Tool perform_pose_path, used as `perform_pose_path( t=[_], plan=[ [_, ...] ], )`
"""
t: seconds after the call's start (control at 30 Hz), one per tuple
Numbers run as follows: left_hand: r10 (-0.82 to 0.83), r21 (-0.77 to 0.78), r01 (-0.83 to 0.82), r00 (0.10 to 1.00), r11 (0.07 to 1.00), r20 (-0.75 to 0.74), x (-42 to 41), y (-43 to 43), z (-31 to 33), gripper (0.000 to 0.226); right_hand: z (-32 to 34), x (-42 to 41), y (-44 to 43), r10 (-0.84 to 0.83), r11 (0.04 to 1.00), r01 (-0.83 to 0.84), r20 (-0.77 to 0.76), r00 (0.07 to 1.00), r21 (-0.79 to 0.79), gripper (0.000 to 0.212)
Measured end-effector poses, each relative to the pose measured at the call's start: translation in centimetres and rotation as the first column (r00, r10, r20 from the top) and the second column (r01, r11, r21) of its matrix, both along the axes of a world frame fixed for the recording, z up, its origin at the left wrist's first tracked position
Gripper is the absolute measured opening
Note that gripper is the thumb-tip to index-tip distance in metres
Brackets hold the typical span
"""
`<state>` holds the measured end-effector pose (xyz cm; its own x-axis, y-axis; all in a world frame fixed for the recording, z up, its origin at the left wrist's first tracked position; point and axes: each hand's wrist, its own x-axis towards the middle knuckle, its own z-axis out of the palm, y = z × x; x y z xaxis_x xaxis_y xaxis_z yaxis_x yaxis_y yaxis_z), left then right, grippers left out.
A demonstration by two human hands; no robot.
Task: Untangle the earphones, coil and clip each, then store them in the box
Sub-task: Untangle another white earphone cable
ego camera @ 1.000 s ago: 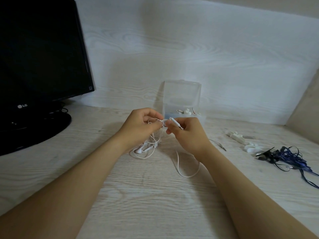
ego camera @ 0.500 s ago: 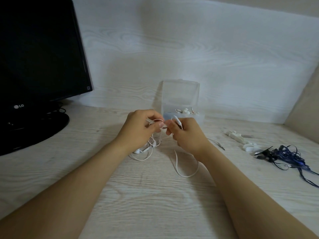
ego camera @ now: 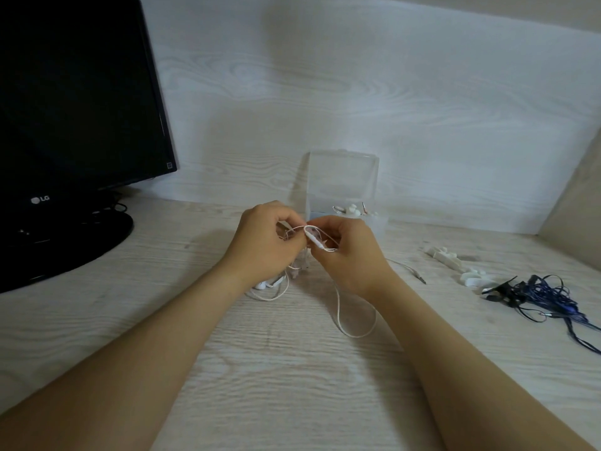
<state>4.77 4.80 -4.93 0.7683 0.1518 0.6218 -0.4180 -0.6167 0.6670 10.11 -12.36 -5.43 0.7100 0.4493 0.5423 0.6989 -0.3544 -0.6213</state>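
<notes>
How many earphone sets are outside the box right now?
2: white set in the left hand and right hand; blue set tangled on the table, far right. Hands may hide more.

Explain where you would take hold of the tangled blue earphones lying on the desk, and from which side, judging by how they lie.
Probably pinch the dense middle of the blue earphones from above: the bundle lies flat on the desk, so fingers can close round the bunched cords there. The loose strands trailing toward the near right would likely pull the knot tighter.
</notes>
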Motion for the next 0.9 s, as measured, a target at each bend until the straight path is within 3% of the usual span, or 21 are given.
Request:
perform_pose_path(
  t=[0.13, 0.27, 0.4, 0.53, 0.63, 0.73, 0.83, 0.9],
  plan=[
    [0.003, -0.029, -0.005, 0.998, 1.0, -0.061, -0.1, -0.2, 0.3, 0.019, -0.1, 0.1, -0.1, 0.017, 0.998, -0.017, -0.003, 1.0, -0.054, 0.013],
    [-0.176, -0.276, 0.101, 0.948, 0.956, -0.265, 0.3, 0.1, 0.7, 0.018, 0.0, 0.2, 0.0, -0.018, 0.998, 0.018, 0.003, 1.0, -0.053, 0.012],
    [-0.26, -0.534, 0.09, 0.932, 0.841, -0.254, 0.4, 0.0, 1.3, 0.029, 0.3, 0.3, -0.2, -0.071, 0.997, 0.075, -0.122, 0.99, 0.027, 0.017],
    [-0.202, -0.783, -0.068, 0.949, 0.619, -0.242, 0.5, 0.4, 1.8, 0.029, 0.9, 0.0, -0.7, -0.044, 0.979, 0.095, -0.267, 0.963, 0.181, 0.019],
    [-0.171, -0.766, -0.157, 0.928, 0.624, -0.33, 0.5, 1.1, 1.5, 0.034, 1.1, -0.2, -0.7, 0.015, 0.958, 0.091, -0.363, 0.932, 0.273, 0.023],
    [-0.193, -0.661, -0.103, 0.913, 0.743, -0.359, -0.1, 0.8, 1.6, 0.054, 1.4, -0.5, -0.6, 0.09, 0.934, 0.07, -0.422, 0.902, 0.35, 0.023],
    [-0.163, -0.418, -0.018, 0.905, 0.908, -0.392, -0.5, 0.1, 1.2, 0.088, 1.7, -0.6, -0.6, 0.142, 0.906, 0.068, -0.452, 0.881, 0.417, 0.021],
    [-0.125, -0.237, 0.025, 0.901, 0.971, -0.416, -0.7, 0.0, 0.7, 0.097, 1.9, -0.6, -0.8, 0.173, 0.883, 0.081, -0.481, 0.86, 0.462, 0.021]
  ],
)
